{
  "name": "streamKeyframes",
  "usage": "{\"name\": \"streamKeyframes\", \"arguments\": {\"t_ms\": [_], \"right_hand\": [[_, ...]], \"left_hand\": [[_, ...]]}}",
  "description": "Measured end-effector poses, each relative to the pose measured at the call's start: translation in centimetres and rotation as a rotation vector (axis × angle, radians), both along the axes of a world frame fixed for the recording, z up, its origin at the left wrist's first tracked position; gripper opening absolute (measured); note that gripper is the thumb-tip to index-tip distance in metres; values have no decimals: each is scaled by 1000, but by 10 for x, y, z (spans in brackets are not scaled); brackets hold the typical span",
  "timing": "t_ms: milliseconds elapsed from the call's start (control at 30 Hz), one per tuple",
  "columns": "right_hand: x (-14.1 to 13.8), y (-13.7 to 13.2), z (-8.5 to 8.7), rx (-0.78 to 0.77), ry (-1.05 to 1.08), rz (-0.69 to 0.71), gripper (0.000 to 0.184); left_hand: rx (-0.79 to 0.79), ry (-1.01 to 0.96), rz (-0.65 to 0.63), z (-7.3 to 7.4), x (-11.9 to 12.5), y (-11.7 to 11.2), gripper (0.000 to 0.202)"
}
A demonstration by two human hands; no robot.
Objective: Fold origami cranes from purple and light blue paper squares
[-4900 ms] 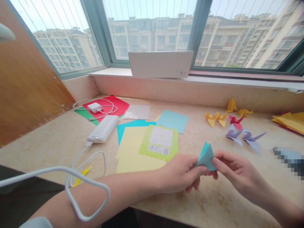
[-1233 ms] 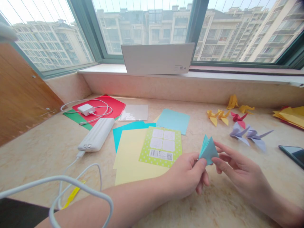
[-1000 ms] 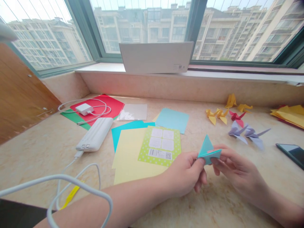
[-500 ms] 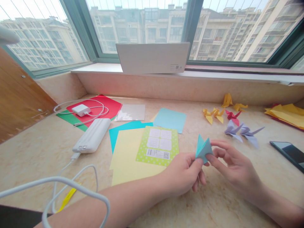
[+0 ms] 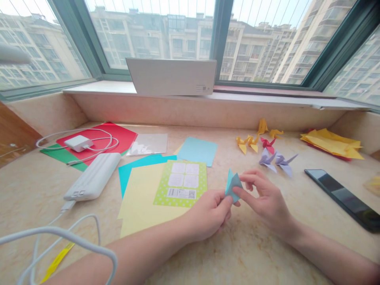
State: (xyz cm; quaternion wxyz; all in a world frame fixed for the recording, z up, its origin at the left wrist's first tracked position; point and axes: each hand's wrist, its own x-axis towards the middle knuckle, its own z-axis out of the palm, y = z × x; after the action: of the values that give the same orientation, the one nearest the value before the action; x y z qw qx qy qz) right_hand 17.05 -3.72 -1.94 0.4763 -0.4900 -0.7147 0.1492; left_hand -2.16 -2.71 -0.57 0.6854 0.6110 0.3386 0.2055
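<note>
Both hands (image 5: pixel 237 204), creased teal paper triangle (image 5: pixel 232 186)

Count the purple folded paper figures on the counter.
2. One purple figure lies below the red figure; the other purple figure sits at its right. None seems hidden.

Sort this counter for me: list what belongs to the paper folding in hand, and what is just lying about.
In hand:
- folded teal paper, pinched between left hand and right hand
- loose coloured sheets, likely stock
- finished folded figures, likely the same work

Lying about:
- power bank
- charger with cable
- phone
- white box
</note>
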Motion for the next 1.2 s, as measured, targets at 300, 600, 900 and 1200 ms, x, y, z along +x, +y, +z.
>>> {"name": "streamKeyframes", "arguments": {"t_ms": [300,600,900,1200], "right_hand": [[0,-2,7,98,24,186,11],[-2,-6,1,146,5,206,29],[7,-7,4,318,-235,294,50],[16,-7,4,299,-316,328,56]], "left_hand": [[-103,-40,100,5,1,0,41],[-57,56,111,5,2,0,43],[-117,-116,42,-1,-1,1,38],[-47,-189,-83,-6,-5,1,42]]}}
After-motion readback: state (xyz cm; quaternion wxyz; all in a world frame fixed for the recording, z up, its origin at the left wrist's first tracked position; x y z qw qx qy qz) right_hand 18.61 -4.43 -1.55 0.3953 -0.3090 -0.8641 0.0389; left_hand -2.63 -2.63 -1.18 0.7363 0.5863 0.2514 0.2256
